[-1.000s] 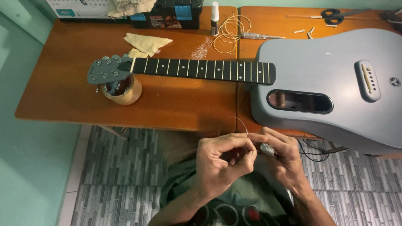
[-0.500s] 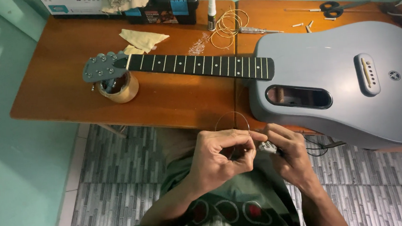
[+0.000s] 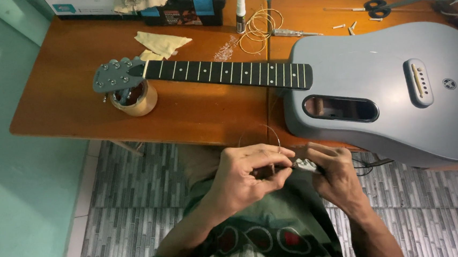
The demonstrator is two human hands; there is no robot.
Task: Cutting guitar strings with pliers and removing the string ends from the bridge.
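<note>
My left hand (image 3: 248,176) and my right hand (image 3: 333,173) meet in front of my chest, below the table edge. Both pinch a thin guitar string (image 3: 264,132) that loops up in a small arc above my left fingers. My right hand also holds a small white-and-dark object (image 3: 307,165) at the string's end. A grey guitar (image 3: 376,80) without strings lies flat on the wooden table (image 3: 71,102), body at the right, dark neck (image 3: 225,72) pointing left. Its headstock (image 3: 115,76) rests on a roll of tape (image 3: 136,101).
At the table's back lie coiled old strings (image 3: 258,29), a small white spray bottle (image 3: 240,7), a yellow cloth (image 3: 163,43), scissors (image 3: 376,7), several white bridge pins (image 3: 348,28) and a dark toolbox (image 3: 188,5). Grey patterned floor tiles (image 3: 127,205) lie under me.
The view has tilted so the table sits a little higher in frame. My hands stay together on the string; the string loop above my left hand has grown slightly.
</note>
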